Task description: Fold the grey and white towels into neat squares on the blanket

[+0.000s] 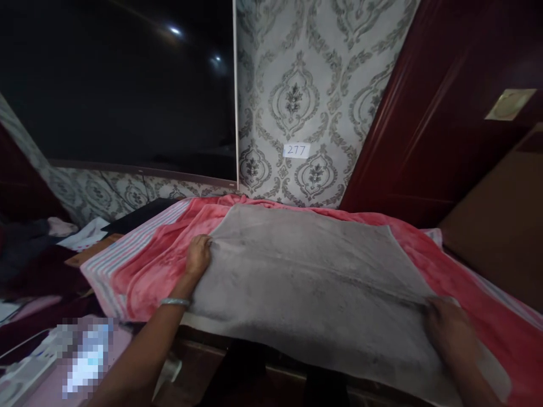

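A grey plush towel (297, 282) lies spread over a pink-red blanket (169, 249), its near edge hanging over the front. My left hand (198, 254) is closed in a pinch on the towel's left edge, with a bracelet on the wrist. At the right edge, my right hand (452, 328) grips the same towel; it is somewhat blurred and its fingertips are partly hidden. A long crease runs across the cloth between both hands. The towel's lower right corner extends beneath my right forearm.
Behind are a dark television (119, 90) and patterned wallpaper with a paper label (296, 150) reading 277. Dark red wood panelling (424, 113) and a brown board (500, 226) stand right. A white power strip (38, 362) and loose cloths lie left.
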Available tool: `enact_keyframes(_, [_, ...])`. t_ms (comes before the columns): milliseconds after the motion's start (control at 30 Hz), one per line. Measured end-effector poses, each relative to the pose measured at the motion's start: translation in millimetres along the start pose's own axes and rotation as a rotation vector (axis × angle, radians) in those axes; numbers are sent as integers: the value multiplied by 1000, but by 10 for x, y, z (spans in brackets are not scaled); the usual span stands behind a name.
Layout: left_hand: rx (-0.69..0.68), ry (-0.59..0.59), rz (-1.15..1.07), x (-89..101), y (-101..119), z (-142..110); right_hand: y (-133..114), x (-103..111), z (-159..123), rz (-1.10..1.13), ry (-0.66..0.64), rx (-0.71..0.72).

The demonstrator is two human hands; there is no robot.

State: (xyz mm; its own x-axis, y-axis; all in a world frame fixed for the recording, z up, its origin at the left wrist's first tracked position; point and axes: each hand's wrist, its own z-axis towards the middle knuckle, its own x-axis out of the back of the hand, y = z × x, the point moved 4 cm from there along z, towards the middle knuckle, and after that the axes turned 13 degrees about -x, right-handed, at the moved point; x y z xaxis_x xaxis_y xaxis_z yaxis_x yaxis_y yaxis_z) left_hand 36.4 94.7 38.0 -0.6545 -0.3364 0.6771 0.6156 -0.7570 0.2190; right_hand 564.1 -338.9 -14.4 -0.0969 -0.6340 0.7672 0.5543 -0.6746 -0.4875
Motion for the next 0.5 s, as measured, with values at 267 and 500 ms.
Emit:
enact_keyframes(267, [-59,131,-10,428,65,-151,6,422,-247,38,53,-49])
enact_keyframes(500, [-80,260,44,769,174,-181,-73,779,-383,26,137,-154])
